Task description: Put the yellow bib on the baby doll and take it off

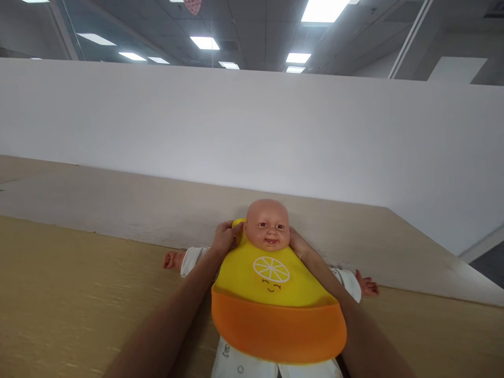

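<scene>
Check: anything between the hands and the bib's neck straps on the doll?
Nothing visible. The left hand already grips the yellow bib strap beside the doll head; the right hand sits at the other side of the neck, its fingers hidden behind the head.

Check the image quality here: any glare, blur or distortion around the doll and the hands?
Head view: even overhead lighting, ceiling panels blown out white; doll and bib sharp, no glare; left hand at the bib strap is clear, right hand partly hidden behind the doll's head; forearms soft at the bottom edge; wide-angle skew tilts the table and wall.
</scene>
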A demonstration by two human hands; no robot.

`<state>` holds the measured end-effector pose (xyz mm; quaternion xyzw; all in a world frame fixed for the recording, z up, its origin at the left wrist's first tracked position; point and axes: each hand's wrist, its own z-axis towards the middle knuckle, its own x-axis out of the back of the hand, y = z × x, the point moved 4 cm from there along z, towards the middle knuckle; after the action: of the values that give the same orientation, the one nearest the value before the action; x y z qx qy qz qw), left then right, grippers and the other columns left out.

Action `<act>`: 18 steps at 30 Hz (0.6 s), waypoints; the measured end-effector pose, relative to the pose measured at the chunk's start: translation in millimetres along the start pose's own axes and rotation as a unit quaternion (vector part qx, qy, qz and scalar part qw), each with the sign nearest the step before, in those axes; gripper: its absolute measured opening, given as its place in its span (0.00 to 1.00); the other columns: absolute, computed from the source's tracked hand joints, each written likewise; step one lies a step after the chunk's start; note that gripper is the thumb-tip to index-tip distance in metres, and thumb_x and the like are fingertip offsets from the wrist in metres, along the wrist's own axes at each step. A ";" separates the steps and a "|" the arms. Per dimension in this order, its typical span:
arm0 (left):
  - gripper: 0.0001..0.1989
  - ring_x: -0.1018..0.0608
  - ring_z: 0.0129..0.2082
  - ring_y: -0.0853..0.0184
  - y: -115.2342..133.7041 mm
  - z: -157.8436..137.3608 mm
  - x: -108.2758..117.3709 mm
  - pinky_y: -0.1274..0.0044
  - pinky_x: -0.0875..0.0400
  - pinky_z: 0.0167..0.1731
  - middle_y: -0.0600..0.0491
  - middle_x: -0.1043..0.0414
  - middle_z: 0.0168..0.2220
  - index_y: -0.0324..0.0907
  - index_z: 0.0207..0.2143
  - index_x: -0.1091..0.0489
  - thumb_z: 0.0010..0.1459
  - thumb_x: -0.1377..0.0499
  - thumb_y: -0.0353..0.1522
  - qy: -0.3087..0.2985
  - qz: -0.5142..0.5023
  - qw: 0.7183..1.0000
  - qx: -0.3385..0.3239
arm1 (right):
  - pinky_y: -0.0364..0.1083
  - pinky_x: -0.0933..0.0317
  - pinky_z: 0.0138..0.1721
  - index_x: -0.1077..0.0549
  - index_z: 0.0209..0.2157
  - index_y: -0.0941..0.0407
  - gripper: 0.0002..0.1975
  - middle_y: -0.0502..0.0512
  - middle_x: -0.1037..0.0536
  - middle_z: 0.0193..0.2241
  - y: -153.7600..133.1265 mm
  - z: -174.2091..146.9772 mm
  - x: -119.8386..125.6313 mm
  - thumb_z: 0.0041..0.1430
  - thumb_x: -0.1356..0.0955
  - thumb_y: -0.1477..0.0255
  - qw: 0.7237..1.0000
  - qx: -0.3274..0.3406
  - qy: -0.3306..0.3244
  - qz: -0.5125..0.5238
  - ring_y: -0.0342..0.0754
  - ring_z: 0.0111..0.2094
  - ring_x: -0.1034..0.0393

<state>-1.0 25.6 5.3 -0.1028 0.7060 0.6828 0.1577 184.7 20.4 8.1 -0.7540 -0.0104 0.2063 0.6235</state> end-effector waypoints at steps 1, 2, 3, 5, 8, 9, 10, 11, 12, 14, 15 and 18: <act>0.15 0.42 0.12 0.77 -1.3 1.4 1.7 0.82 0.53 0.13 0.62 0.46 0.10 0.40 0.17 0.31 0.35 0.31 0.40 0.002 0.005 1.000 -0.003 | 0.51 0.35 0.43 0.24 0.35 0.57 0.14 0.56 0.20 0.29 -0.2 -0.6 -0.4 0.46 0.31 0.66 1.000 0.002 0.003 0.003 0.55 0.38 0.27; 0.15 0.42 0.13 0.77 -2.8 2.9 3.6 0.82 0.52 0.13 0.61 0.45 0.10 0.39 0.17 0.30 0.35 0.31 0.40 0.006 0.012 1.000 -0.008 | 0.51 0.35 0.43 0.24 0.35 0.57 0.13 0.56 0.20 0.29 -0.4 -1.3 -0.9 0.46 0.32 0.67 1.000 0.004 0.007 0.007 0.55 0.38 0.27; 0.15 0.42 0.13 0.77 -4.4 4.5 5.4 0.82 0.52 0.14 0.61 0.44 0.10 0.39 0.17 0.30 0.35 0.31 0.40 0.011 0.019 1.000 -0.013 | 0.51 0.35 0.43 0.24 0.35 0.57 0.13 0.56 0.20 0.28 -0.8 -1.9 -1.3 0.46 0.32 0.67 1.000 0.006 0.011 0.011 0.55 0.38 0.27; 0.16 0.41 0.14 0.77 -7.7 7.4 8.8 0.82 0.49 0.14 0.59 0.41 0.11 0.38 0.17 0.29 0.34 0.30 0.41 0.025 0.026 0.999 -0.022 | 0.51 0.35 0.43 0.24 0.34 0.57 0.12 0.56 0.20 0.28 -1.5 -2.8 -2.3 0.47 0.32 0.68 1.000 0.008 0.016 0.018 0.55 0.38 0.27; 0.18 0.35 0.17 0.75 -11.5 10.1 11.3 0.82 0.42 0.18 0.56 0.33 0.17 0.37 0.19 0.27 0.30 0.29 0.41 0.041 0.010 0.999 -0.022 | 0.50 0.35 0.41 0.24 0.33 0.59 0.12 0.57 0.20 0.27 -2.1 -3.6 -3.6 0.45 0.32 0.69 1.000 -0.004 0.023 0.021 0.55 0.37 0.27; 0.19 0.34 0.18 0.74 -12.1 10.4 11.5 0.81 0.40 0.19 0.55 0.31 0.18 0.36 0.20 0.27 0.29 0.29 0.41 0.045 0.003 0.999 -0.019 | 0.51 0.35 0.41 0.24 0.32 0.59 0.12 0.57 0.20 0.27 -2.2 -3.8 -3.9 0.43 0.31 0.69 0.999 -0.009 0.025 0.022 0.56 0.36 0.27; 0.19 0.32 0.19 0.73 -12.3 10.2 11.5 0.81 0.39 0.20 0.55 0.31 0.19 0.36 0.20 0.27 0.29 0.29 0.41 0.050 -0.001 0.999 -0.016 | 0.51 0.35 0.41 0.24 0.31 0.59 0.12 0.57 0.20 0.26 -2.5 -3.9 -3.8 0.42 0.31 0.69 0.999 -0.012 0.029 0.022 0.56 0.35 0.27; 0.20 0.32 0.20 0.73 -11.9 9.7 11.3 0.81 0.38 0.21 0.55 0.31 0.19 0.36 0.20 0.27 0.28 0.29 0.41 0.054 -0.001 0.998 -0.013 | 0.51 0.35 0.40 0.24 0.30 0.59 0.12 0.57 0.20 0.26 -3.0 -3.8 -3.2 0.41 0.30 0.69 0.999 -0.011 0.035 0.021 0.56 0.35 0.27; 0.20 0.32 0.19 0.73 -11.1 8.7 10.8 0.81 0.38 0.21 0.55 0.31 0.19 0.36 0.21 0.27 0.28 0.29 0.41 0.055 0.000 0.998 -0.009 | 0.50 0.35 0.40 0.24 0.29 0.59 0.11 0.56 0.21 0.25 -3.3 -3.5 -2.4 0.40 0.30 0.70 0.999 -0.008 0.040 0.019 0.56 0.34 0.27; 0.19 0.32 0.18 0.74 -9.0 6.2 8.7 0.80 0.39 0.20 0.56 0.32 0.18 0.37 0.22 0.27 0.29 0.29 0.41 0.048 -0.001 0.999 0.005 | 0.50 0.35 0.40 0.24 0.28 0.58 0.10 0.55 0.21 0.25 -3.3 -2.1 0.6 0.39 0.30 0.70 0.999 -0.002 0.051 0.011 0.56 0.34 0.27; 0.19 0.32 0.18 0.73 -8.0 4.8 7.3 0.80 0.39 0.19 0.56 0.32 0.18 0.37 0.22 0.28 0.30 0.29 0.40 0.039 -0.003 0.999 0.016 | 0.50 0.35 0.40 0.24 0.27 0.58 0.10 0.55 0.21 0.25 -2.9 -1.0 2.3 0.39 0.30 0.70 0.999 0.001 0.053 0.007 0.56 0.34 0.27; 0.18 0.32 0.16 0.73 -6.1 2.1 4.2 0.80 0.41 0.18 0.57 0.33 0.18 0.38 0.22 0.29 0.31 0.30 0.39 0.017 -0.016 0.998 0.053 | 0.50 0.35 0.39 0.24 0.27 0.58 0.10 0.55 0.21 0.25 -1.0 3.3 7.7 0.39 0.29 0.69 0.998 0.017 0.057 0.000 0.56 0.34 0.27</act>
<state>-2.5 27.7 -2.0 -0.1169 0.7422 0.6398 0.1618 190.9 25.8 6.4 -0.7535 0.0284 0.1631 0.6363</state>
